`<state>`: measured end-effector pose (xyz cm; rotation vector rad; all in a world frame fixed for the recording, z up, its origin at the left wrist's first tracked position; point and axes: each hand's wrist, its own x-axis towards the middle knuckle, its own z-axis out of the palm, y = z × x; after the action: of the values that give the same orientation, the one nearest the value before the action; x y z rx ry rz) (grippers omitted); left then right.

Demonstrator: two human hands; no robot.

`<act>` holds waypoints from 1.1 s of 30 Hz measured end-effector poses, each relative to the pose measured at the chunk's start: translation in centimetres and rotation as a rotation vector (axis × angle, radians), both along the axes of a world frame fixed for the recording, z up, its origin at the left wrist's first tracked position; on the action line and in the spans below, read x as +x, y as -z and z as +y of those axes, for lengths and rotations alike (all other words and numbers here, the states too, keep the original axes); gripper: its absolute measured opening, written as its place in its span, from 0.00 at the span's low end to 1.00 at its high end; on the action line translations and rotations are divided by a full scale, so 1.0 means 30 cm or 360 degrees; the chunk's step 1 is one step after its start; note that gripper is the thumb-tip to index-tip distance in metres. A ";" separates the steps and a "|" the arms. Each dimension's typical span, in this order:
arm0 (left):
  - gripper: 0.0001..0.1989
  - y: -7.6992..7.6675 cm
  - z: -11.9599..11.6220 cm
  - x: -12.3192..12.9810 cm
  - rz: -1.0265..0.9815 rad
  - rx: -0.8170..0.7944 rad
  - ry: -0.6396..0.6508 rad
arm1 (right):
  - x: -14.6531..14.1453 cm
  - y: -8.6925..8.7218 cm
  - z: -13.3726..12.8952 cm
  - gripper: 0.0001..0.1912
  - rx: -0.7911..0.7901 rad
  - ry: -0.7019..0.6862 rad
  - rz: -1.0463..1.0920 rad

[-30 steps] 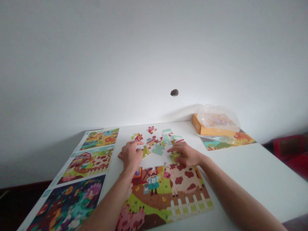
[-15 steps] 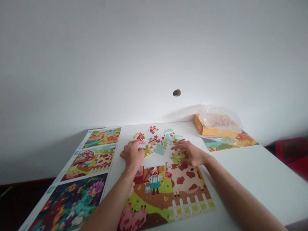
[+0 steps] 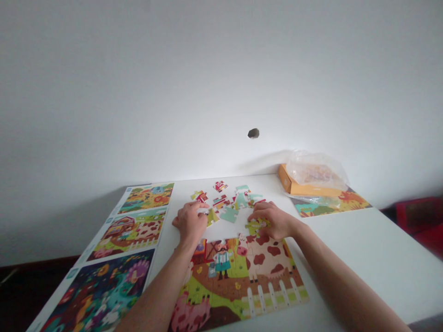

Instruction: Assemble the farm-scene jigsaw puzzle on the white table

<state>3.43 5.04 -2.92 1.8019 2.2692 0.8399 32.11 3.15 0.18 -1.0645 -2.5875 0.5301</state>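
A partly joined farm puzzle [image 3: 235, 281] lies on the white table, showing a farmer, a spotted cow, a pig and a white fence. Loose pieces [image 3: 229, 214] are scattered beyond its far edge. My left hand [image 3: 191, 220] rests at the left of these pieces, fingers bent towards a green and yellow piece [image 3: 212, 217]; whether it grips anything is hidden. My right hand [image 3: 272, 220] is curled over a yellow-green piece [image 3: 255, 226] at the puzzle's far edge, above the cow, with thumb and fingers on it.
Three printed picture sheets [image 3: 129, 230] lie along the left side. At the back right, an orange box [image 3: 304, 188] carries a clear plastic bag [image 3: 316, 168], beside another picture board [image 3: 349, 203]. A wall with a hole [image 3: 254, 133] stands behind the table.
The fingers of my right hand have drawn in slightly at the yellow-green piece. My left hand has hardly moved.
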 end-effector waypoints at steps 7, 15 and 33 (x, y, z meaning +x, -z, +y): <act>0.22 0.000 -0.003 0.001 -0.0002 -0.0007 -0.0004 | -0.004 0.016 0.006 0.27 -0.0037 -0.0033 0.0054; 0.14 -0.010 -0.008 0.012 0.0054 -0.0045 0.0037 | -0.010 0.008 -0.004 0.35 -0.0055 0.0012 0.0282; 0.12 -0.013 -0.024 0.038 0.0164 -0.0010 0.0209 | -0.016 0.042 0.002 0.09 -0.0232 0.0461 0.0704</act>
<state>4.57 4.30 -2.52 2.0095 2.1804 0.7332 31.63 3.22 -1.06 -1.1855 -2.0000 0.7863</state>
